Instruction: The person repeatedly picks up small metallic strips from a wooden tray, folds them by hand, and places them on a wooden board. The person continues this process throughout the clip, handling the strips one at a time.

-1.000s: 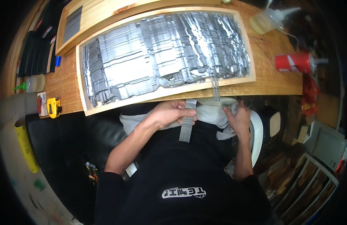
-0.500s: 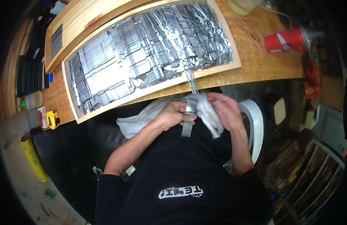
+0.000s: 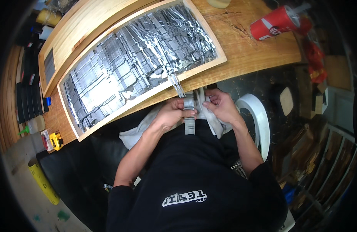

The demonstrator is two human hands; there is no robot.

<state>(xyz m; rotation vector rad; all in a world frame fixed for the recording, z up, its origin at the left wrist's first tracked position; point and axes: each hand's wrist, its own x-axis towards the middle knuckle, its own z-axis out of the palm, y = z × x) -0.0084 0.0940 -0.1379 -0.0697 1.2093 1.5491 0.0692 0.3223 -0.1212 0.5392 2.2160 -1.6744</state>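
Observation:
My left hand (image 3: 172,115) is closed on a flat grey strip (image 3: 189,127) marked with crosswise bands, thumb laid across its front. The strip hangs upright before my black shirt. My right hand (image 3: 221,107) pinches a white cloth (image 3: 212,123) just to the right of the strip. More of the cloth spreads over my lap behind the left wrist. Beyond my hands, a wooden tray (image 3: 138,101) is packed with thin grey pieces (image 3: 116,65), flat at the left and jumbled at the right. Some narrow pieces (image 3: 176,84) jut over its near rim toward the strip.
The tray rests on a wooden table (image 3: 263,58), beside a second wooden frame (image 3: 82,33). A red can (image 3: 272,24) lies tipped toward the right. A yellow tape measure (image 3: 56,140) is at the left corner. A white chair arm (image 3: 259,127) curves by my right forearm.
My view has shifted, so the table and tray sit further left and the can higher. My right hand has closed on the cloth beside the strip; the left keeps its grip.

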